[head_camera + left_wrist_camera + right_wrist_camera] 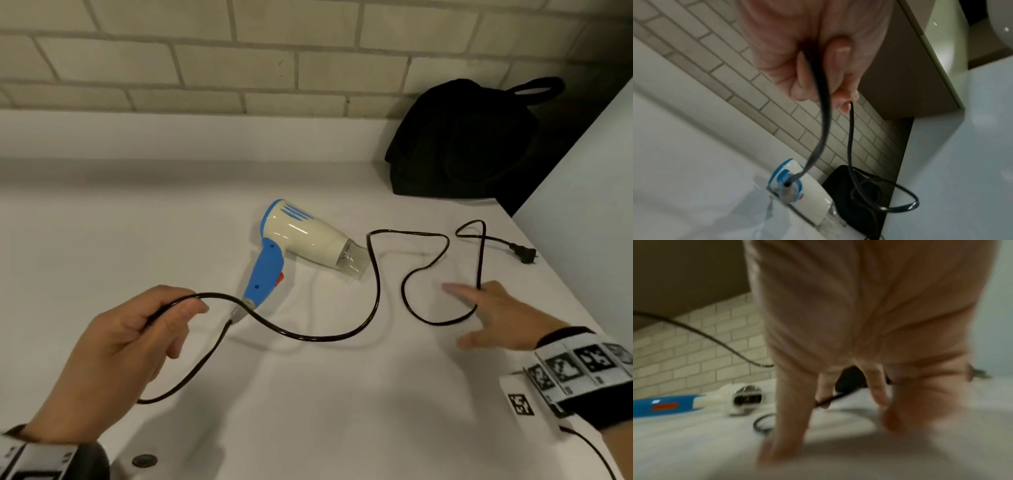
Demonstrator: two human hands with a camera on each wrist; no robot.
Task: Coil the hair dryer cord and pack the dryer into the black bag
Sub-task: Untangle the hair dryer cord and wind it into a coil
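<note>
A cream and blue hair dryer (301, 240) lies on the white counter (308, 411), nozzle pointing right. Its black cord (325, 337) winds rightward in loose loops to the plug (522, 255). My left hand (178, 318) grips the cord a short way from the handle's end and holds it above the counter; the left wrist view shows the cord (850, 146) running through the curled fingers (838, 53). My right hand (479, 308) is spread flat over a cord loop, fingers straight and touching the cord. The black bag (459, 144) sits at the back right, against the wall.
A tiled wall (239, 68) runs along the back of the counter. A white vertical panel (582, 164) closes off the right side just past the plug. A small dark round fitting (144, 460) sits near the front edge.
</note>
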